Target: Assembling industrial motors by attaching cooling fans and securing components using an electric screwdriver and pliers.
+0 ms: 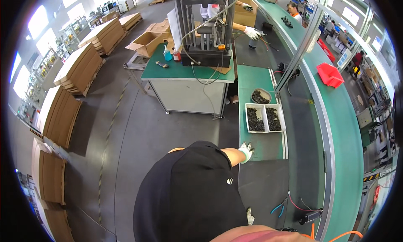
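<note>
Seeing left hand [247,151], white-gloved, at left edge of green mat [268,152]. Fingers loosely spread, tips toward the right; can't tell if pinching anything small. Seeing right hand [250,217] nearer, beside dark bench surface [262,179], also white-gloved and mostly hidden; can't tell finger state there.

Got white two-compartment tray [265,131] on the mat, just far of left hand and apart from it. Small dark parts [255,119] heaped in both compartments. Also got round bowl [269,94] right at far side of tray, with more dark pieces inside.

To the right of right hand, near: blue-handled pliers [277,209] lying on the bench, then black tool [310,217] with cable. Farther right: long green counter [342,137] with red bin [329,76] at its far part.

Far left: tall dark press [205,57] on green-topped table [153,74], beside blue bottle [168,55] and red bottle [177,55].
</note>
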`<state>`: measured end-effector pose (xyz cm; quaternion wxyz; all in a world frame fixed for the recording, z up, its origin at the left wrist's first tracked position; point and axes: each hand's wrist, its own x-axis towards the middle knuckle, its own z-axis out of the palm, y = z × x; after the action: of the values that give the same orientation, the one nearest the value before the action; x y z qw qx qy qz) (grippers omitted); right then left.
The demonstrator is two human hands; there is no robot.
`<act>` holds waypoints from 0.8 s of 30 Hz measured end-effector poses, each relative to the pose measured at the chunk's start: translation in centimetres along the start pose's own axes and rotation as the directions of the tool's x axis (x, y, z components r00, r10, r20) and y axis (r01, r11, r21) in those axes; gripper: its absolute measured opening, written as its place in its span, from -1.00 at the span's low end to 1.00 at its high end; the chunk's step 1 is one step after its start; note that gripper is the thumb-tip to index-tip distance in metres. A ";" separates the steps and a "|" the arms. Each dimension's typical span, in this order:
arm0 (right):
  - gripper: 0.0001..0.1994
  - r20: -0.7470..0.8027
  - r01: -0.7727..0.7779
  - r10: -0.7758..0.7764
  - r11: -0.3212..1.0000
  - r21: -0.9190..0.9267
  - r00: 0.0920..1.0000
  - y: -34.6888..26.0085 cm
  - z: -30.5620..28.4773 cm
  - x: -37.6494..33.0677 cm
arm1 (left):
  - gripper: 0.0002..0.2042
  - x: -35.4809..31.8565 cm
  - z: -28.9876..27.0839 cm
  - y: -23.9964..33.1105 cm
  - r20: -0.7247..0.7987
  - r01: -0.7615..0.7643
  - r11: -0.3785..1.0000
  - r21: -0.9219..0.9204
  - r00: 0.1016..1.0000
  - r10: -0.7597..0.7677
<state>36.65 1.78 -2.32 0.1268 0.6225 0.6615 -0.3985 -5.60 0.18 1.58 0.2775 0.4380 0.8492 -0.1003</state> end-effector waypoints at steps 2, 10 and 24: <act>-0.09 0.004 0.034 -0.034 0.996 -0.083 0.999 0.5 0.4 1.2 | -0.29 -0.7 0.3 0.2 -0.004 -0.007 1.000 -0.024 1.000 0.007; -0.10 -0.088 0.014 -0.022 0.996 -0.084 0.996 2.9 2.6 3.2 | -0.36 -3.0 -3.8 0.8 0.146 -0.135 0.943 0.303 0.985 0.094; -0.25 0.031 -0.150 0.147 0.963 0.225 0.989 -0.3 0.6 -1.1 | -0.47 -1.8 2.3 3.9 -0.100 0.031 0.922 -0.385 0.992 -0.075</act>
<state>36.35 0.59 -1.85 0.0893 0.6779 0.5622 -0.4652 -0.76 0.31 0.94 0.3062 0.3573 0.8783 0.0847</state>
